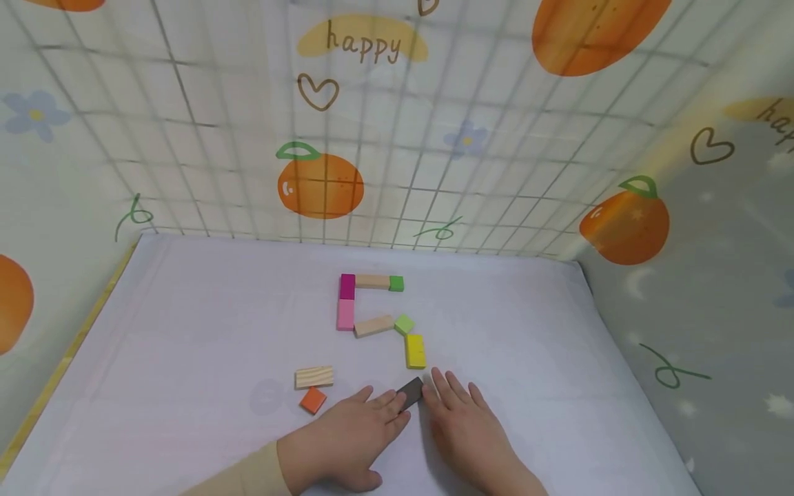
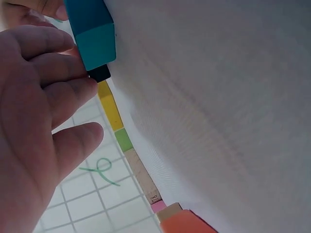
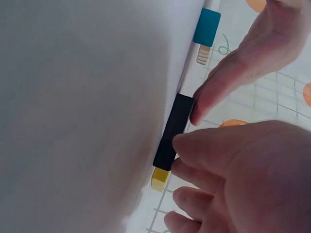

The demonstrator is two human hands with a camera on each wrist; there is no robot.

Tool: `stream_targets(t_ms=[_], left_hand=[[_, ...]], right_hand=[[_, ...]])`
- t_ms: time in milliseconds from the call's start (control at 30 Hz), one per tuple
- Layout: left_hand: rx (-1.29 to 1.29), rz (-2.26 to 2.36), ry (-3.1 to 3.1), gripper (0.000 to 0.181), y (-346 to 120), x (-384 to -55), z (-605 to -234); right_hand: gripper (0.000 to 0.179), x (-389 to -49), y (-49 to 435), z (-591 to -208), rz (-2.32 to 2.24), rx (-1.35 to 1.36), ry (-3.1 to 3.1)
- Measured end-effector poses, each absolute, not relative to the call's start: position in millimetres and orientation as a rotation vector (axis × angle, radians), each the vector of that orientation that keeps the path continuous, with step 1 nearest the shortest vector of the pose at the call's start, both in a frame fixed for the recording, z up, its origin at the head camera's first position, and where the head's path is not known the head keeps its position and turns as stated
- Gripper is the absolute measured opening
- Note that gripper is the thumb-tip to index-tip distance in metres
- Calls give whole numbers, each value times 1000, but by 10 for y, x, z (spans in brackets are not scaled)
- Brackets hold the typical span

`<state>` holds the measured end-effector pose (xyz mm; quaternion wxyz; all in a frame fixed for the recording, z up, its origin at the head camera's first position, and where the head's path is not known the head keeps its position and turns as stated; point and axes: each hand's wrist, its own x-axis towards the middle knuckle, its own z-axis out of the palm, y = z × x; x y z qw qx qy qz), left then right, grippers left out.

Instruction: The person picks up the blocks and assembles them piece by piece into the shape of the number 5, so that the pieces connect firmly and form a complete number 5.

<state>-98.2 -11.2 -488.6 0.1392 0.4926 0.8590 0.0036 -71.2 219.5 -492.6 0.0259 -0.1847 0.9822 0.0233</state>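
Note:
A black block (image 1: 411, 394) lies aslant on the table below the yellow block (image 1: 415, 352). From the left, my left hand (image 1: 352, 435) reaches over the black block's near end, its fingers fairly straight and touching it. My right hand (image 1: 469, 428) rests at the far right end, fingers extended. In the right wrist view the thumb touches the long side of the black block (image 3: 174, 131). A teal block (image 2: 95, 39) stands beside the left fingers in the left wrist view; the left hand hides it in the head view.
Above, a bent line of blocks runs from a green block (image 1: 397, 283) through magenta (image 1: 347, 286), pink (image 1: 345, 315) and a plain wood block (image 1: 374, 326) to a light green one (image 1: 404, 324). A striped wood block (image 1: 314, 377) and an orange block (image 1: 313, 400) lie left.

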Motion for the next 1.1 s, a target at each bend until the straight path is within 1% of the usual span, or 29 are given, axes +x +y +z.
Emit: stream_targets(t_ms=[200, 433, 1100], left_hand=[[1419, 20, 2481, 87, -102, -996, -4878], [1411, 23, 2475, 86, -77, -1018, -4868], [1420, -5, 2541, 83, -40, -1012, -4900]], right_hand=[[61, -718, 2210, -4896, 69, -560, 3047], [56, -718, 2228, -4894, 59, -514, 3029], [63, -757, 2216, -4906, 96, -427, 3014]])
